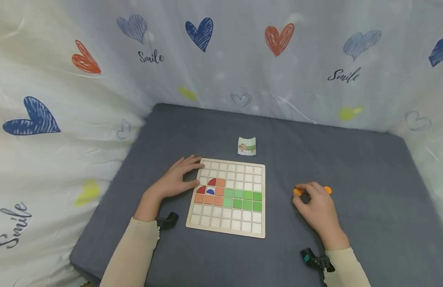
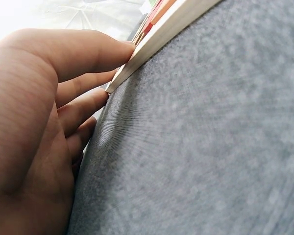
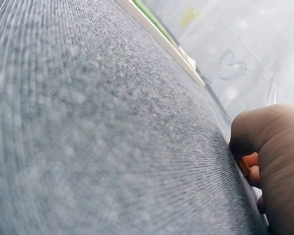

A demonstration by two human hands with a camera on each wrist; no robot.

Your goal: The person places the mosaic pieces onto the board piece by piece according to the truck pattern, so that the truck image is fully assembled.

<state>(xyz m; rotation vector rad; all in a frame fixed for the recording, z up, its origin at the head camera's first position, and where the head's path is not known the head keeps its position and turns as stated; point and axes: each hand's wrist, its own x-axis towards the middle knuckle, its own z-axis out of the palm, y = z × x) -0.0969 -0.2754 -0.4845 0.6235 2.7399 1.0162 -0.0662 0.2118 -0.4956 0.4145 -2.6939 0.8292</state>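
A square wooden grid board (image 1: 225, 233) lies on the dark table, with red, orange, blue and green tiles in its middle rows. My left hand (image 1: 176, 177) rests at the board's upper left edge, its fingers fairly straight. In the left wrist view, the thumb (image 2: 95, 54) touches the board's side (image 2: 161, 36). To the right of the board, my right hand (image 1: 316, 205) pinches a small orange piece (image 1: 297, 192) between thumb and fingertips, low at the cloth. A second orange piece (image 1: 327, 190) lies just beyond that hand, partly hidden by it.
A small picture card (image 1: 247, 146) with a gridded coloured pattern lies behind the board. The grey cloth-covered table (image 1: 278, 259) meets a white curtain (image 1: 221, 59) printed with hearts at the back and sides. Each wrist wears a black strap (image 1: 167, 221).
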